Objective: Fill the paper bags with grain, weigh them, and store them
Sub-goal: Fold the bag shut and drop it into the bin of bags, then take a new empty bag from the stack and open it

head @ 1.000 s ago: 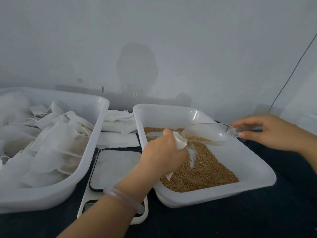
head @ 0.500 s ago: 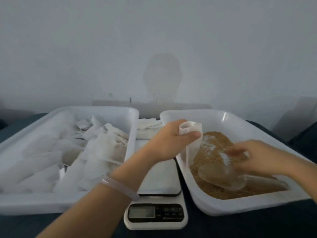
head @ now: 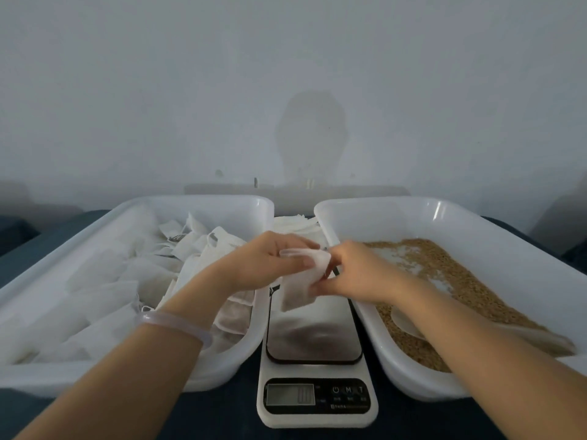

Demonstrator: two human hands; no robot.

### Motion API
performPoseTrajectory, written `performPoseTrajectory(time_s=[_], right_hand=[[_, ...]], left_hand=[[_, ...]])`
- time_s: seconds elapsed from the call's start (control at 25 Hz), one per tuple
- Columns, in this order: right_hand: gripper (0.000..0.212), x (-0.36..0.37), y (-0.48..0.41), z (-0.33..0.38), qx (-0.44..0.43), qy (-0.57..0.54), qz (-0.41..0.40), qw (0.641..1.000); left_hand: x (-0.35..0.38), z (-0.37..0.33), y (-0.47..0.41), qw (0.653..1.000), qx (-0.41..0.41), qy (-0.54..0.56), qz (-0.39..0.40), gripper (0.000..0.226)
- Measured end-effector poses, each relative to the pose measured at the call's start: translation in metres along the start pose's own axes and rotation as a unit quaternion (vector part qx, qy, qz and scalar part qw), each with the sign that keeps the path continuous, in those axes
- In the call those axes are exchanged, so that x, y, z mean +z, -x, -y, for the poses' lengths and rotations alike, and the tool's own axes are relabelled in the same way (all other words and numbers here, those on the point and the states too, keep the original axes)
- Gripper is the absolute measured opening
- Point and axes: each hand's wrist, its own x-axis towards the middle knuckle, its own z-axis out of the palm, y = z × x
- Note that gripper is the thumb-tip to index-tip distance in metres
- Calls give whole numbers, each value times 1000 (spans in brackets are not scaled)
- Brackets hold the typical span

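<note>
Head camera looks straight down the table, and both hands meet in the middle. The left hand [head: 263, 265] has its fingers curled over the top of a small white paper bag [head: 300, 287], thumb underneath, pinching the mouth. The right hand [head: 359, 274] comes in from the other side, fingertips bent and pinching the bag's right edge. So that's two hands clamped on one bag!

The bag hangs tilted over the far end of the digital scale [head: 313, 344], its darker lower part bulging a little. Whether its bottom corner touches the weighing plate, I cannot tell. The scale's display [head: 289, 394] faces the camera, and the reading is too blurred to make out.

On the left wrist sits a pale translucent bangle [head: 178, 323]. Just left of the scale is a white plastic tray [head: 203, 200] heaped with white bags [head: 104, 281]. Just right of it, a matching tray [head: 381, 203] holds brown grain [head: 470, 281], spread thin enough at the far end for the white bottom to show. A clear plastic scoop [head: 409, 325] lies in that grain beneath the right forearm. Behind the scale, between the two trays, rests a stack of flat bags [head: 295, 225]. Everything sits on a dark cloth [head: 222, 417], against a pale wall [head: 286, 90].
</note>
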Motion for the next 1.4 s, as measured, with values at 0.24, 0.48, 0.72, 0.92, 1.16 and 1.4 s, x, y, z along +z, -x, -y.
performPoseTrajectory(time_s=[0.24, 0.48, 0.72, 0.92, 1.16, 1.4], right_hand=[[17, 5, 7, -4, 8, 71, -1, 997], [26, 8, 5, 2, 9, 162, 37, 986], [37, 11, 2, 5, 14, 248, 38, 968], [51, 16, 1, 10, 15, 307, 43, 951], [30, 15, -6, 8, -6, 371, 86, 925], [26, 18, -4, 2, -5, 345, 56, 937]], left_hand=[[8, 6, 5, 980, -35, -196, -4, 46], [11, 6, 2, 963, -43, -265, 13, 38], [14, 5, 0, 948, -54, -313, 37, 37], [23, -4, -11, 897, -94, -424, 82, 27], [37, -16, -31, 841, -103, -512, 142, 16], [29, -3, -28, 878, -112, -437, 160, 28]])
